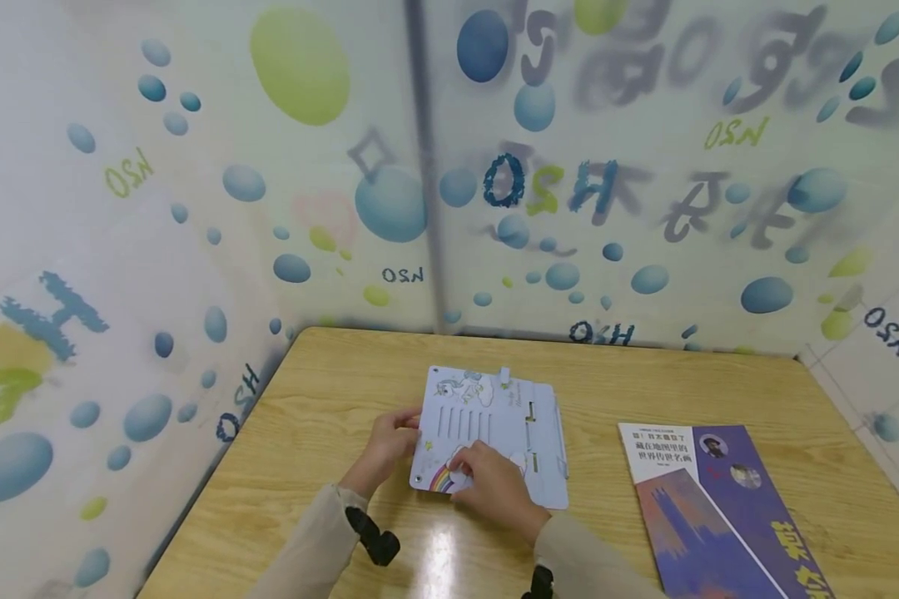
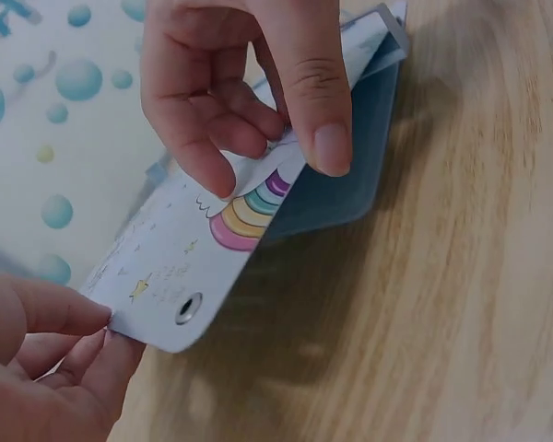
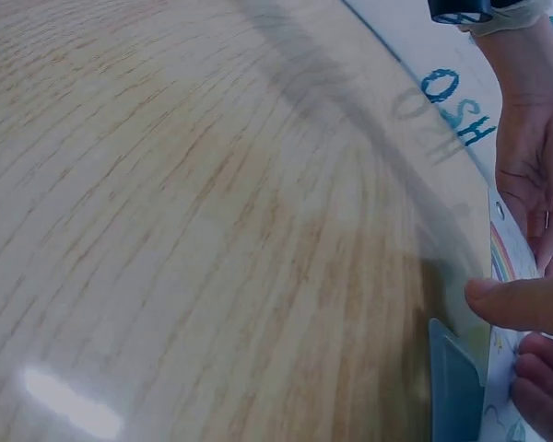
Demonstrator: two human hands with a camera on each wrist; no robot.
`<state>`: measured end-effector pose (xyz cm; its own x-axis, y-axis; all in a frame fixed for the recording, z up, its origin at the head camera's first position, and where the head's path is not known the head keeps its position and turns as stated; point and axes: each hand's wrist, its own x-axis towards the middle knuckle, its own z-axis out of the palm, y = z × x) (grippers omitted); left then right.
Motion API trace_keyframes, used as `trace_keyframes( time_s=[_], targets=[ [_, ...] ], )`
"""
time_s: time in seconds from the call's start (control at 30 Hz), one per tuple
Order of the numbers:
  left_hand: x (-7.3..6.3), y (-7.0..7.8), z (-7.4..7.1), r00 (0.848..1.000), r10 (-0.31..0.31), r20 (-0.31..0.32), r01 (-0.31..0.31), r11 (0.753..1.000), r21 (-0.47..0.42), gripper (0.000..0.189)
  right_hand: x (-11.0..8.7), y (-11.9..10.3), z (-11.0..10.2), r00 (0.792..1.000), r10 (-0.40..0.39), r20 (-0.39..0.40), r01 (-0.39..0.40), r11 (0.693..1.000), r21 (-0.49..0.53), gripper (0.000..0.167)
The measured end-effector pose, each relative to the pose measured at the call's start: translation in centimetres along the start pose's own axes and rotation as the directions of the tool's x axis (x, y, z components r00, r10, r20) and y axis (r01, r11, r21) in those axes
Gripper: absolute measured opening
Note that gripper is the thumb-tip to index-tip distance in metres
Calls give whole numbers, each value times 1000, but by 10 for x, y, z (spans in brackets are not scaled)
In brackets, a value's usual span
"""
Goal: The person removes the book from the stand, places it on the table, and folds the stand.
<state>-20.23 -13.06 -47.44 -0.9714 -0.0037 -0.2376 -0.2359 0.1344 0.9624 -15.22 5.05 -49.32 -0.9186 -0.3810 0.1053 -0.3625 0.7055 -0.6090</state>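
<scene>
A white book stand point(image 1: 468, 424) printed with a unicorn, stars and a rainbow lies at the middle of the table, with a row of slots and metal eyelets. At its left side, my left hand point(image 1: 385, 445) pinches the edge, seen close up in the left wrist view near the corner eyelet point(image 2: 189, 308). My right hand point(image 1: 496, 491) holds the near edge by the rainbow, thumb along the rim and fingers curled over the printed face. Beneath the printed panel, a bluish panel point(image 2: 346, 166) stands apart at an angle. The stand's underside is mostly hidden in the head view.
To the right lies a purple and white book point(image 1: 719, 507), its near end cut off by the frame. The wooden table point(image 1: 330, 374) meets a wall covering point(image 1: 389, 308) printed with bubbles and letters at the back and left.
</scene>
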Motion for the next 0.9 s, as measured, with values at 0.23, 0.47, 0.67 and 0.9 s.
trace_keyframes(
  time_s=[0.23,0.47,0.67,0.9],
  targets=[
    [6,-13,-1,999,-38,10,37,996,77,49,3,-2,9,1000,9,21,-7,995,-104,32],
    [8,-19,-2,998,-56,34,53,995,80,51,2,-2,11,1000,-4,28,8,988,-151,33],
    [7,-23,-4,996,-51,67,47,997,55,50,1,-4,13,999,-21,33,26,988,-155,30],
    [20,-13,-11,991,-97,91,83,987,138,41,3,-11,-4,993,-1,117,4,1000,-25,25]
  ],
)
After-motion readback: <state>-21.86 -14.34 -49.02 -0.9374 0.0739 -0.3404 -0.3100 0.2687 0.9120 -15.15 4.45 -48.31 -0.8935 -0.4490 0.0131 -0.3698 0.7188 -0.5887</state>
